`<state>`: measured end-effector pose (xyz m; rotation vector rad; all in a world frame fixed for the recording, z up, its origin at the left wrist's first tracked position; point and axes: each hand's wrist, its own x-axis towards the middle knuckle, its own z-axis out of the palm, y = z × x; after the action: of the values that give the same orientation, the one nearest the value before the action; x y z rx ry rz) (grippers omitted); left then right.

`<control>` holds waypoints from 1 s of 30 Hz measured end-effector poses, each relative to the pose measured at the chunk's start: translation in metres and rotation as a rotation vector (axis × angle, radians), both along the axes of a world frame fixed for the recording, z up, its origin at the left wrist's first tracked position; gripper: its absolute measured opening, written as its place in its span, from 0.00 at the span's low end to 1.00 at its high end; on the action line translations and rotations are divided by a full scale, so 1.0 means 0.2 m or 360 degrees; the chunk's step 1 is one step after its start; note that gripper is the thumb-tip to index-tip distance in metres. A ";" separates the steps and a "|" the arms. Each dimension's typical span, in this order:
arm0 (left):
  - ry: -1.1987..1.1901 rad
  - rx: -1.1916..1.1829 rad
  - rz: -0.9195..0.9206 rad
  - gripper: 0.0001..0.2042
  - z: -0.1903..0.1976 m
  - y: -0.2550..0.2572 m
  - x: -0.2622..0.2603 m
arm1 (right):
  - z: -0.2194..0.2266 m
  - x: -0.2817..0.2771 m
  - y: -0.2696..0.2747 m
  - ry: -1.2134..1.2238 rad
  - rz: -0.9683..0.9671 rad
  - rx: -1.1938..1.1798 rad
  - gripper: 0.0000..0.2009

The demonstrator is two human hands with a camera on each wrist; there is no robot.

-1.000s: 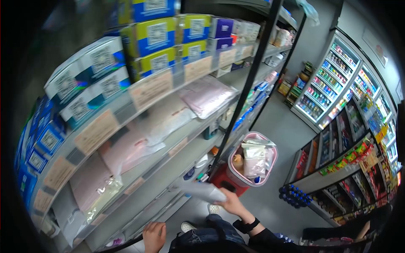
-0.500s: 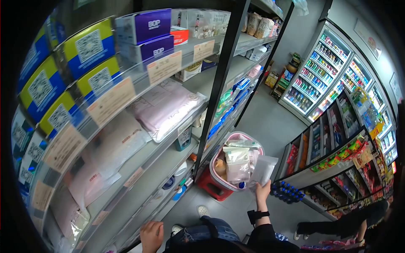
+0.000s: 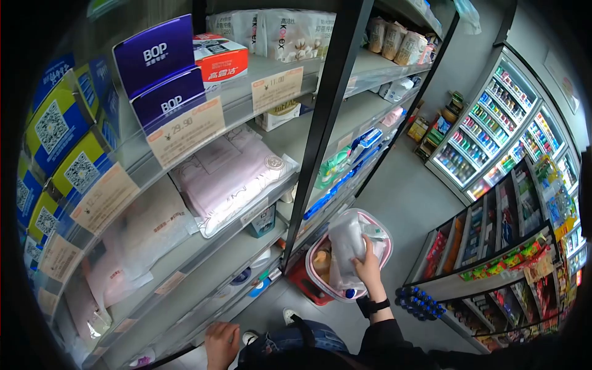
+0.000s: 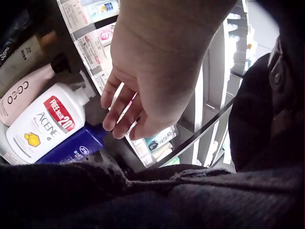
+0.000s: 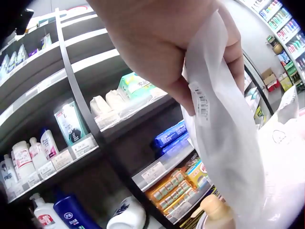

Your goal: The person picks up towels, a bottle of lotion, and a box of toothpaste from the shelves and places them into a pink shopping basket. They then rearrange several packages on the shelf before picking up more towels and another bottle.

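Left hand (image 3: 222, 345): nearest the body, holding nothing; fingers loosely bent, slightly apart. Left wrist view: hand near a shelf edge, white pump bottle (image 4: 43, 125) just beside, with a pink bottle (image 4: 26, 93) and a blue bottle (image 4: 76, 145) either side of it.

Right hand (image 3: 368, 269): clamped on white packet (image 3: 347, 238), thumb on one face, fingers on the other; barcode visible in the right wrist view. Packet located over the mouth of the pink-rimmed basket (image 3: 390, 248), tilted. Basket holds other bagged goods and a blue-capped item (image 3: 350, 293); whether packet touches them, cannot tell.

Shelving, left: purple BOP boxes (image 3: 161, 68), red box (image 3: 221, 60) beside them; pink pack (image 3: 231, 172) one level below.

Right side: snack rack (image 3: 493, 246), blue-topped bottles (image 3: 422, 305) at its near end. Farthest: lit drink fridges (image 3: 487, 123).
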<state>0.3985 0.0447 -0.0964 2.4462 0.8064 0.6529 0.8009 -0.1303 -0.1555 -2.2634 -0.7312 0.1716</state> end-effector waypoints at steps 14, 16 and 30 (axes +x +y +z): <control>0.0075 -0.0109 0.0151 0.03 -0.06 -0.15 0.14 | -0.23 0.81 -0.17 0.0098 -0.0756 0.0597 0.39; 0.0080 -0.0129 0.0136 0.03 -0.08 -0.17 0.15 | -0.24 0.86 -0.13 0.0972 -0.0785 0.0747 0.37; 0.0172 -0.0144 0.0385 0.03 -0.02 -0.33 0.13 | -0.83 1.36 0.14 0.1530 -0.0601 0.0026 0.09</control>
<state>0.4241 -0.0211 -0.1006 2.3391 1.1622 0.5594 1.0731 -0.1014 -0.3218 -1.9222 0.1980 0.9663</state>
